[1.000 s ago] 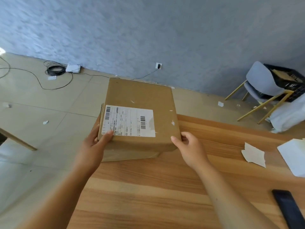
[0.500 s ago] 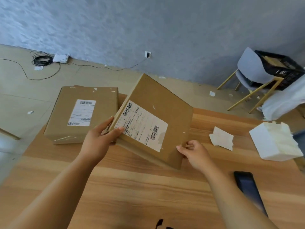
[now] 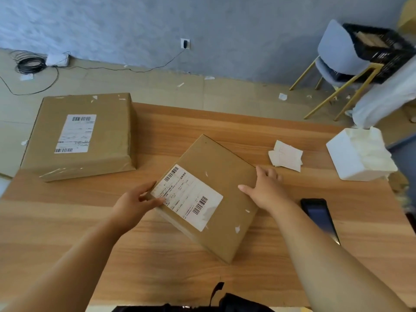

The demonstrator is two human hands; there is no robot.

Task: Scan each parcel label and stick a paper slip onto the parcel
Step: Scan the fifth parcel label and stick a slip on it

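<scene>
Clasping a brown cardboard parcel (image 3: 225, 167) from two sides, the left grip (image 3: 135, 202) pinched its near-left corner with the thumb on the white shipping label (image 3: 186, 197), while the right grip (image 3: 266, 190) held its right edge, fingers curled over it. That label bore two barcodes and lines of small print too blurred to read. Skewed and flecked with torn white scraps, the parcel sat mid wooden counter (image 3: 157, 255), well apart from a second labelled parcel (image 3: 108, 131) at the far left.
</scene>
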